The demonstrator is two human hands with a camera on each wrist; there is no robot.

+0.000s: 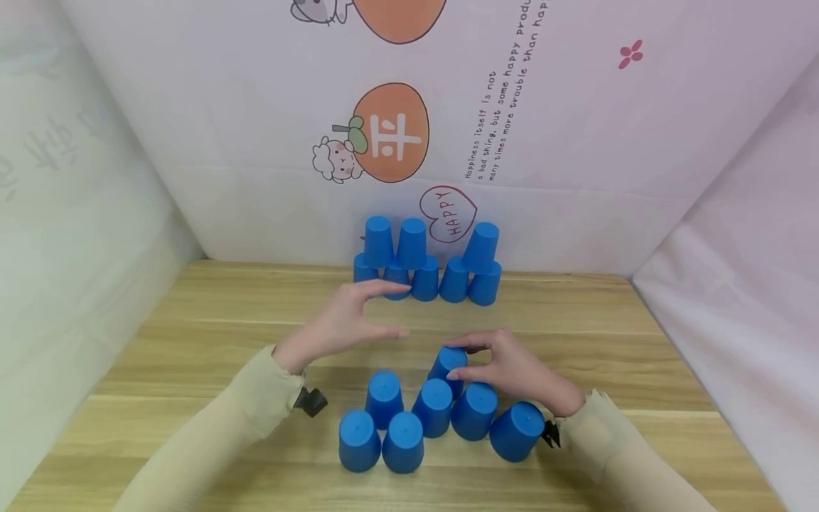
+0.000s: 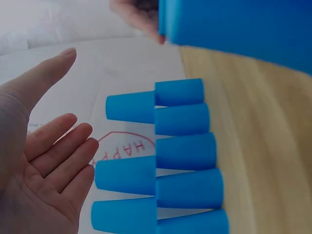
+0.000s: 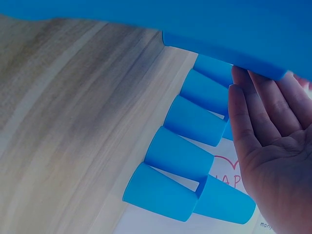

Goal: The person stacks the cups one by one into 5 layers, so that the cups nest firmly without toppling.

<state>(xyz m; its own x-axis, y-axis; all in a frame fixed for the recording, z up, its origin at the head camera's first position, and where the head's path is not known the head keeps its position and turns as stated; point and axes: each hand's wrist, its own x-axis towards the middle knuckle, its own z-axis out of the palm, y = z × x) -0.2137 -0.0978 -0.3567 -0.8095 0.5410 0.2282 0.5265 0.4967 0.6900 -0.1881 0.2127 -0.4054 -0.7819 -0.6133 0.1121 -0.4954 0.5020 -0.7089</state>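
Observation:
My right hand [image 1: 512, 363] reaches around an upside-down blue cup [image 1: 448, 366], thumb on the near side and fingers on the far side, pinching it. In the right wrist view its fingers [image 3: 265, 105] lie against a blue cup [image 3: 229, 53]. My left hand [image 1: 345, 320] is held above the table, holding nothing, thumb and fingers spread apart. Just beyond it stands a bottom row of blue cups [image 1: 425, 279], upside down. On that row rest two cups [image 1: 378, 242] at the left and one cup [image 1: 481, 247] at the right, with a gap between.
Several more upside-down blue cups [image 1: 403, 442] stand near the front of the wooden table [image 1: 192, 355]. A printed white cloth [image 1: 544, 142] hangs behind the back row, and white cloth walls [image 1: 742, 242] close in both sides.

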